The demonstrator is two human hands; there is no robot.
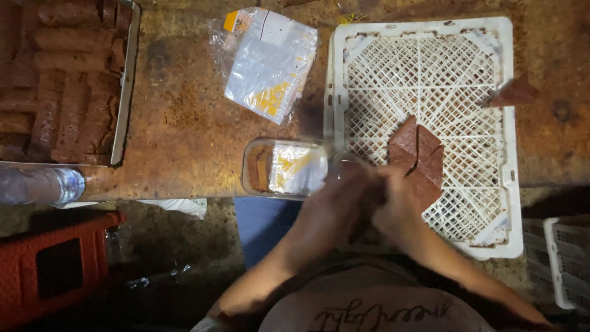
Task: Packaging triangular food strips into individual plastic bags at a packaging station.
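Observation:
My left hand (335, 206) and my right hand (393, 206) meet over the near left corner of a white lattice crate (491, 154). Both are closed around a thin brown slice (362, 215) held between them. Just beyond my right hand several brown triangular slices (418, 154) lie stacked on the crate. One more brown slice (513, 93) rests at the crate's right rim. A clear plastic box (286, 168) lies on its side to the left of my left hand, with brown slices and a yellow-white label inside.
A metal tray (126, 92) of brown bars sits at the far left of the brown worktop. Clear printed bags (267, 61) lie at top centre. A water bottle (40, 184) lies at the left edge, a red stool (58, 264) below, another white crate (565, 258) at right.

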